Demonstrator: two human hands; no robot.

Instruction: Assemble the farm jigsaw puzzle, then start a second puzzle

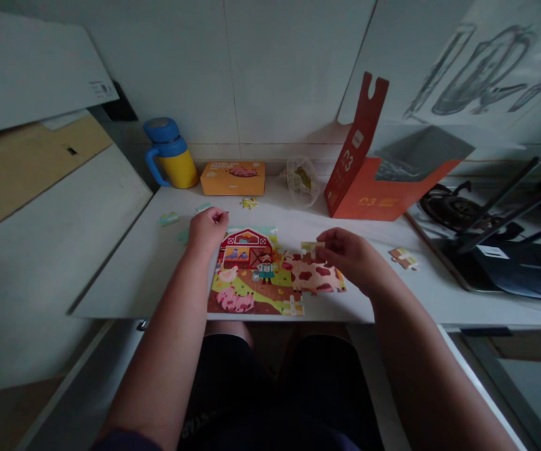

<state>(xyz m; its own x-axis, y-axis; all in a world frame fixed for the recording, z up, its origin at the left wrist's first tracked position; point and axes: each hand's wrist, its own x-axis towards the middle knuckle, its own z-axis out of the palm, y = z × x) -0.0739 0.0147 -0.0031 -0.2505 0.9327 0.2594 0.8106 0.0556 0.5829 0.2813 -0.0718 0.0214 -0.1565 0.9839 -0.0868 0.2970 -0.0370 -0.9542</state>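
Observation:
A partly built farm jigsaw puzzle (261, 275) with a red barn, pigs and a spotted cow lies on the white table (148, 275) in front of me. My left hand (208, 228) rests curled at the puzzle's upper left corner, fingers closed; what it holds is hidden. My right hand (348, 254) pinches a pale yellow puzzle piece (312, 247) just above the cow, at the puzzle's upper right edge. Loose pieces lie around: one (170, 218) far left, one (250, 203) behind the puzzle, one (403, 257) to the right.
At the back stand a yellow mug with a blue lid (173, 156), an orange puzzle box (233, 178), a crumpled plastic bag (302, 178) and an open red carton (369, 169). A black gas stove (496, 244) fills the right side.

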